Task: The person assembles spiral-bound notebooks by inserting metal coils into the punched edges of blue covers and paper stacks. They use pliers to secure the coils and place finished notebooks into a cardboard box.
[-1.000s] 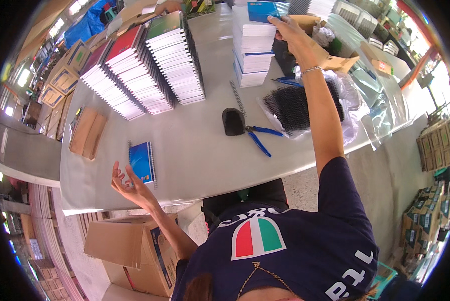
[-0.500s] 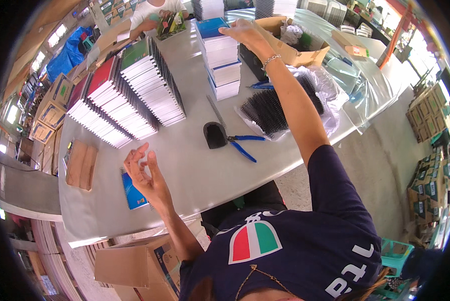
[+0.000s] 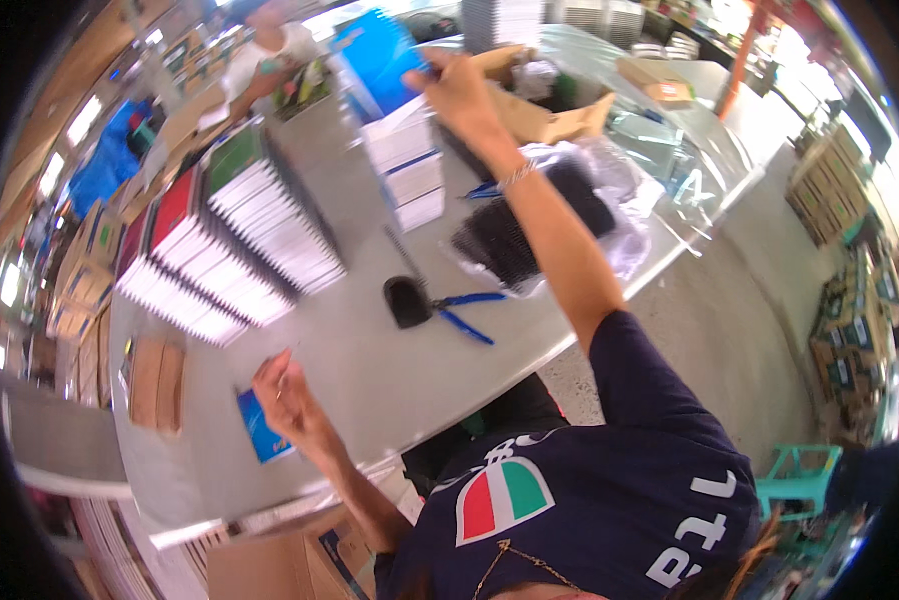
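My right hand [image 3: 462,98] grips the edge of a blue-covered notebook [image 3: 379,58], tilted up over a stack of white page blocks [image 3: 412,180] at the far middle of the table. No coil shows on these page blocks. My left hand [image 3: 291,400] hovers over the near left of the table, fingers curled together and slightly blurred; anything in them is too small to make out. Beneath it lies a blue spiral notebook [image 3: 261,432], partly covered by the hand. Between my arms rest blue-handled pliers [image 3: 459,312], a black pad [image 3: 406,302] at their head, and a loose black coil [image 3: 401,250].
Tall stacks of spiral notebooks [image 3: 219,240] stand at the left. Black binding coils [image 3: 509,235] lie on white plastic beside my right arm, near an open carton [image 3: 569,120]. A brown cardboard piece [image 3: 157,383] lies far left. Across the table, another person [image 3: 264,55] handles something.
My right hand has raised the blue-covered notebook off the stack top and tilted it. My left hand's fingers have curled closer together. The whole view has shifted slightly.
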Tool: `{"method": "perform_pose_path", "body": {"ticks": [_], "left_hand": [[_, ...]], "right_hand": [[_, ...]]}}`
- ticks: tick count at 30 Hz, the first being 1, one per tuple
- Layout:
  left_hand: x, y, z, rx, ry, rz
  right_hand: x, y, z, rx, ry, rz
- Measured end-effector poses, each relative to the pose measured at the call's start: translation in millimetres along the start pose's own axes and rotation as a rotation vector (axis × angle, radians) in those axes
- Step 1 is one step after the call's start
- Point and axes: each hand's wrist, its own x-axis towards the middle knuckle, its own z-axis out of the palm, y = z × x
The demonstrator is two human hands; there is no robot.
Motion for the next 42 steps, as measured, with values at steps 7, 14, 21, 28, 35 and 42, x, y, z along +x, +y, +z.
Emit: {"method": "perform_pose_path", "body": {"ticks": [7,14,21,28,35,42], "left_hand": [[-11,44,1,0.456,-0.091,0.327],[-53,-4,29,0.668,-0.685,0.191],[-67,-1,51,0.848,-0.681,0.183],[-71,3,67,0.708,-0.534,0.105],[-78,-20,81,0.734,-0.334,0.163],[-78,-22,82,0.803,-0.319,0.146]], "right_hand": [[-173,-86,-4,0.221,-0.484,-0.203],[-304,-60,10,0.292,-0.718,0.089],[-339,-60,17,0.648,-0.579,0.463],[-256,7,-46,-0.271,-0.090,0.084],[-232,100,-116,-0.738,-0.017,0.537],[-256,112,-104,-0.625,-0.021,0.478]]}}
